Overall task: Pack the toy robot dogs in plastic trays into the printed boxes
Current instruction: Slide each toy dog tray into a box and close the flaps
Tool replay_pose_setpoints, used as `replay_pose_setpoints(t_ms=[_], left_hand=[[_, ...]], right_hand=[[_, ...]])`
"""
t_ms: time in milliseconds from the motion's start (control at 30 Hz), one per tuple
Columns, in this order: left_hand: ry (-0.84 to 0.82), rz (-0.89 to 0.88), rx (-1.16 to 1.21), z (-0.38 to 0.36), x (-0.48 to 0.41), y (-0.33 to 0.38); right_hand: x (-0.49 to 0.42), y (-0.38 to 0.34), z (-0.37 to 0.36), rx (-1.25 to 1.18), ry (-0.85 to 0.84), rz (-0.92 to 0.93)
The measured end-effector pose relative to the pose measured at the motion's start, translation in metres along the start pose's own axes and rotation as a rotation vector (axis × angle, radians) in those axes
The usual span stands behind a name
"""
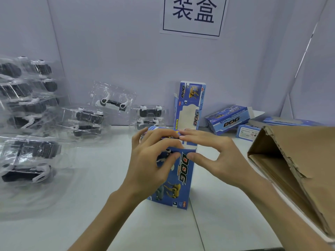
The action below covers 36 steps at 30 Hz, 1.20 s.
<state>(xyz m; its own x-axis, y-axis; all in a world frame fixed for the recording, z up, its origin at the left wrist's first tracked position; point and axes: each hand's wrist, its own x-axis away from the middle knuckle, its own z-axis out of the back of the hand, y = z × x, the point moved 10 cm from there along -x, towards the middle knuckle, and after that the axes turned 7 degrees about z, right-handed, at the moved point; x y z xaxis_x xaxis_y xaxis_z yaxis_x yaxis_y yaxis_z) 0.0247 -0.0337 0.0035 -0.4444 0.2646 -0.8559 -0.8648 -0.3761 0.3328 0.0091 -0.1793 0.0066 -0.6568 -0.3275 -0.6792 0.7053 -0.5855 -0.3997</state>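
A blue printed "DOG" box (181, 180) stands on end in the middle of the white table. My left hand (154, 156) grips its upper left side, fingers curled over the top. My right hand (208, 151) pinches the top flap from the right, thumb on the front face. A toy dog shows through the box window under my left fingers. Toy robot dogs in clear plastic trays (29, 109) are piled at the left, with more trays (112, 102) further back. An upright open box (190, 104) leans against the back wall.
Closed blue boxes (228, 118) lie at the back right. A large torn brown cardboard carton (293, 160) lies open on the right, close to my right forearm. A white sign with printed characters (194, 15) hangs on the back wall.
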Motion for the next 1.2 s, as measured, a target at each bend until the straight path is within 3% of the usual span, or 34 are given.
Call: replay_pose_setpoints(t_ms=[200, 567, 867, 1200], left_hand=[[0.01, -0.077, 0.009, 0.002, 0.001, 0.005], [0.035, -0.035, 0.034, 0.029, -0.005, -0.024], [0.023, 0.01, 0.111, 0.031, -0.011, -0.026], [-0.111, -0.05, 0.073, 0.014, -0.011, -0.011]], right_hand=[[0.002, -0.001, 0.0, 0.007, 0.016, 0.009], [0.002, 0.003, -0.001, -0.09, 0.027, -0.092], [0.001, -0.003, -0.001, 0.028, 0.046, -0.047], [0.0, -0.011, 0.001, 0.157, 0.062, 0.044]])
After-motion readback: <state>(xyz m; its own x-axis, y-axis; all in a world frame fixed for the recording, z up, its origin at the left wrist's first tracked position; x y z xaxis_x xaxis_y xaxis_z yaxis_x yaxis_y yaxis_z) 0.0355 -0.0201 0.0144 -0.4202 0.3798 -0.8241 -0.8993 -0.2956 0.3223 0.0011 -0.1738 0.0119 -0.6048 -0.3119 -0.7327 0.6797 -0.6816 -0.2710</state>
